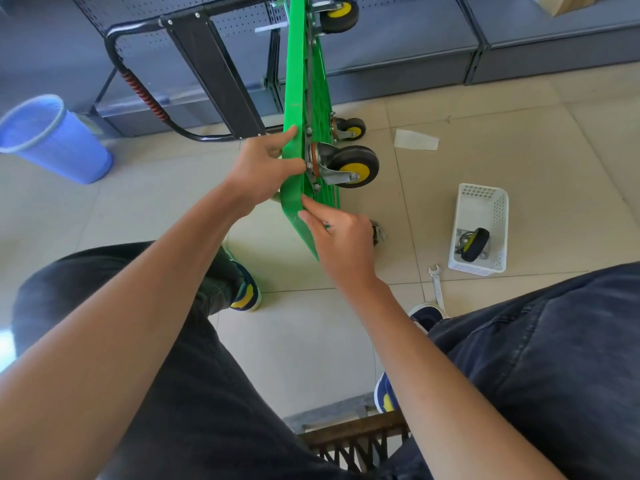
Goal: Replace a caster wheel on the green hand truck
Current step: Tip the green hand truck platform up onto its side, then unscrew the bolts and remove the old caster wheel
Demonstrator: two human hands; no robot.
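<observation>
The green hand truck (300,81) stands on its side edge on the tiled floor, its underside facing right. A black caster wheel with a yellow hub (349,166) sits against the near end of the deck. My left hand (264,168) grips the deck's edge beside that caster's plate. My right hand (337,239) touches the deck's lower edge with its fingertips, and a small metal part peeks out behind it. Another caster (472,244) lies in a white basket (498,209). A wrench (436,285) rests on the floor.
Two more casters (351,128) (337,15) are on the deck farther away. The truck's black handle (145,95) folds out to the left. A blue bin (52,140) stands at the left, grey shelving (398,46) behind, a paper scrap (415,139) on the floor.
</observation>
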